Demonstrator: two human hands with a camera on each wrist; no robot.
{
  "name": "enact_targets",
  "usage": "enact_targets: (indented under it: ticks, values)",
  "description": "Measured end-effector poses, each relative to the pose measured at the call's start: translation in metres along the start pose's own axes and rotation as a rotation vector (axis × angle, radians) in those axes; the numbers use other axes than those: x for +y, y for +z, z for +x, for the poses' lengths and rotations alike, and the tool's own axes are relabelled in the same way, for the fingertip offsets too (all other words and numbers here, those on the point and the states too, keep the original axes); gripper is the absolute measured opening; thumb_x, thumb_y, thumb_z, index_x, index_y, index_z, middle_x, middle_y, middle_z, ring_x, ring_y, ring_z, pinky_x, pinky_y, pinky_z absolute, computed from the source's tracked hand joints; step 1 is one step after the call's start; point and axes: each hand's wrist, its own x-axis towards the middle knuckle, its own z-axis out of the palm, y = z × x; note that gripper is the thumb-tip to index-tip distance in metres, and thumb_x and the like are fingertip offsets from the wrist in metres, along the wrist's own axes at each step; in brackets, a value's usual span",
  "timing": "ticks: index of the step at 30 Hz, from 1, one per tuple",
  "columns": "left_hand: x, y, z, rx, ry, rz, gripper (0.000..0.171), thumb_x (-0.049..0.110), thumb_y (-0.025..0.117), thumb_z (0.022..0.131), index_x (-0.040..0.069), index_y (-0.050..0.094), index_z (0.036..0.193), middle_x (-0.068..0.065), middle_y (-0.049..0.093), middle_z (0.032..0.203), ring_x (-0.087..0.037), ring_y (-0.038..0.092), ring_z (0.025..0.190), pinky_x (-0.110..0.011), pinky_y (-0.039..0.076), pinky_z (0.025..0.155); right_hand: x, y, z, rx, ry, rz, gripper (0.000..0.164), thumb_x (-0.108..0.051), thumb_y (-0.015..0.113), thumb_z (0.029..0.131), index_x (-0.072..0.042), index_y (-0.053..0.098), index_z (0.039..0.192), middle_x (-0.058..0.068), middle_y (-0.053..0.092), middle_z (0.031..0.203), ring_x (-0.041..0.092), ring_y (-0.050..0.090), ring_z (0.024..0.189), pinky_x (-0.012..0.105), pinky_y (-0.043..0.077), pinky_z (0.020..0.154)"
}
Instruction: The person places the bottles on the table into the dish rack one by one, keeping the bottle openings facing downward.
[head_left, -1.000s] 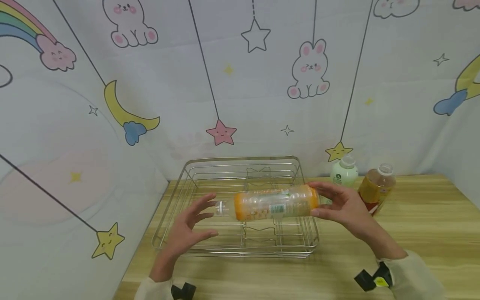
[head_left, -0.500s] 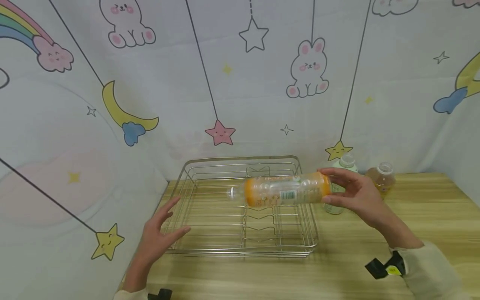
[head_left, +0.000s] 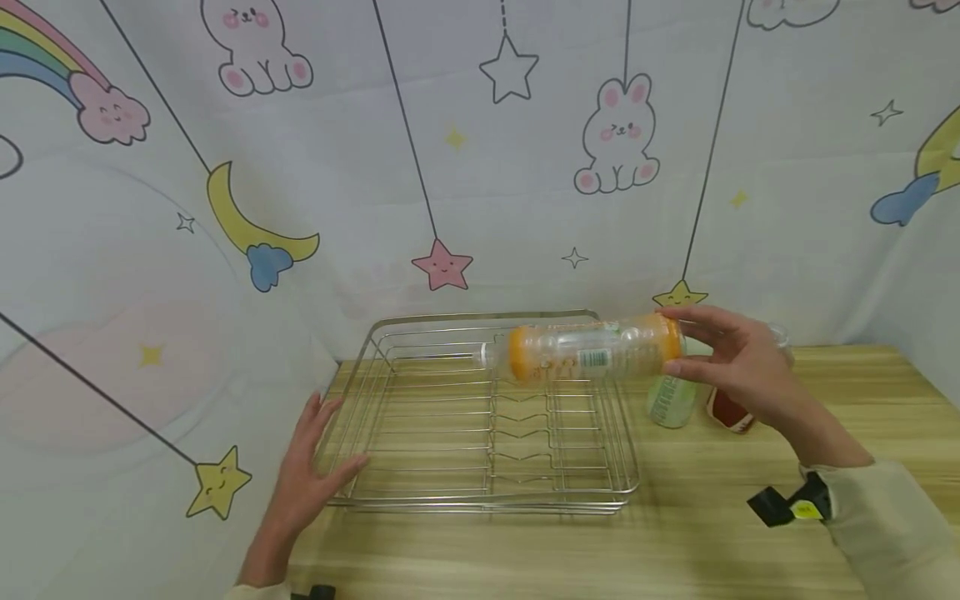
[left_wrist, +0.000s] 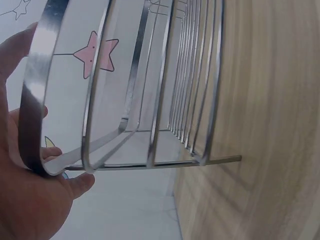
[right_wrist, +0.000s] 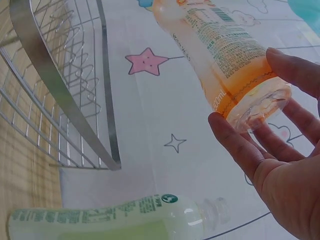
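Observation:
My right hand (head_left: 738, 358) pinches the base of a clear plastic bottle (head_left: 596, 350) with orange bands and a printed label. The bottle lies sideways in the air over the back right part of a wire dish rack (head_left: 480, 507), its white-ringed neck pointing left. In the right wrist view, thumb and fingers spread around the base of the bottle (right_wrist: 225, 55). At the rack's left side, my left hand (head_left: 303, 471) has its fingers extended and parted. Seen from the left wrist, this hand (left_wrist: 35, 200) is beside the rack's rim (left_wrist: 34, 100); contact is hard to tell.
Right of the rack stands a pale green bottle (head_left: 672, 400), partly behind my right hand. Another bottle with a red lower part (head_left: 729, 411) is mostly hidden there. A patterned cloth (head_left: 517, 192) hangs behind the wooden table (head_left: 480, 554).
My right hand has carried the bottle right and toward the back, farther from the left hand. The left hand has moved left, from near the bottle's neck to the rack's left side.

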Motion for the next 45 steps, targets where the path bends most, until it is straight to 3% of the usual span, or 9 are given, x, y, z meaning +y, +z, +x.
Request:
enact_targets:
  ticks: [6,10,18,21,26,30,32,38,45]
  values:
    - [-0.008,0.0,-0.004,-0.086,-0.079,-0.011,0.096,0.02,0.081,0.079,0.017,0.026,0.158,-0.02,0.008,0.163,-0.051,0.012,0.144,-0.081,0.015,0.099,0.002,-0.009,0.007,0.019,0.004,-0.09,0.057,0.01,0.072,0.084,-0.008,0.058,0.136,-0.002,0.059,0.136,0.001,0.054,0.121,0.02,0.055,0.08]
    - [-0.013,-0.002,-0.005,-0.144,-0.095,-0.055,0.107,0.023,0.084,0.077,0.019,0.017,0.16,-0.022,0.01,0.162,-0.052,0.015,0.143,-0.072,0.024,0.105,0.001,-0.014,0.011,0.033,0.041,-0.15,0.055,0.005,0.074,0.085,-0.008,0.058,0.136,-0.002,0.058,0.137,-0.001,0.053,0.12,0.018,0.054,0.081]
    - [-0.023,-0.006,-0.01,-0.242,-0.118,-0.274,0.122,0.038,0.085,0.077,0.012,0.0,0.16,-0.024,0.001,0.162,-0.052,0.019,0.141,-0.06,0.033,0.103,-0.005,-0.02,0.02,0.033,0.087,-0.243,0.054,-0.001,0.076,0.085,-0.007,0.058,0.136,0.003,0.058,0.138,-0.003,0.052,0.12,0.018,0.055,0.078]
    - [-0.021,-0.007,-0.01,-0.274,-0.141,-0.35,0.124,0.036,0.085,0.076,0.01,-0.004,0.159,-0.025,-0.004,0.162,-0.053,0.016,0.141,-0.061,0.033,0.102,-0.007,-0.023,0.024,0.02,0.083,-0.306,0.055,-0.005,0.077,0.086,-0.007,0.057,0.137,0.01,0.057,0.138,0.011,0.054,0.124,0.014,0.053,0.077]
    - [-0.02,-0.009,-0.01,-0.297,-0.174,-0.371,0.123,0.03,0.085,0.077,0.01,-0.005,0.159,-0.026,-0.005,0.161,-0.053,0.017,0.14,-0.063,0.035,0.1,-0.01,-0.025,0.031,0.01,0.078,-0.418,0.056,-0.009,0.079,0.085,-0.004,0.058,0.136,0.018,0.056,0.136,0.039,0.051,0.124,0.005,0.047,0.076]
    - [-0.021,-0.01,-0.011,-0.303,-0.191,-0.391,0.122,0.025,0.084,0.078,0.011,-0.007,0.159,-0.026,-0.005,0.161,-0.052,0.02,0.14,-0.061,0.033,0.102,-0.012,-0.023,0.035,0.005,0.09,-0.465,0.055,-0.011,0.08,0.084,-0.006,0.06,0.134,0.012,0.056,0.137,0.033,0.051,0.124,0.004,0.045,0.075]
    - [-0.021,-0.01,-0.011,-0.304,-0.196,-0.4,0.121,0.021,0.084,0.08,0.012,-0.008,0.159,-0.026,-0.006,0.161,-0.051,0.022,0.139,-0.06,0.034,0.102,-0.013,-0.02,0.037,-0.009,0.085,-0.492,0.054,-0.012,0.081,0.084,-0.007,0.061,0.134,0.011,0.056,0.138,0.031,0.051,0.124,0.01,0.05,0.078]
    - [-0.02,-0.009,-0.012,-0.301,-0.177,-0.429,0.119,0.009,0.083,0.08,0.013,-0.006,0.159,-0.026,-0.006,0.161,-0.05,0.023,0.136,-0.039,0.053,0.092,-0.015,-0.013,0.045,-0.056,0.077,-0.598,0.053,-0.015,0.08,0.084,-0.005,0.06,0.133,0.016,0.055,0.138,0.039,0.053,0.121,0.054,0.055,0.08]
    - [-0.021,-0.008,-0.012,-0.301,-0.192,-0.423,0.119,0.008,0.082,0.08,0.013,-0.006,0.159,-0.027,-0.004,0.161,-0.049,0.023,0.136,-0.037,0.055,0.089,-0.005,-0.007,0.054,-0.104,0.009,-0.666,0.051,-0.008,0.078,0.083,0.001,0.06,0.13,0.023,0.056,0.133,0.036,0.065,0.098,0.045,0.059,0.069]
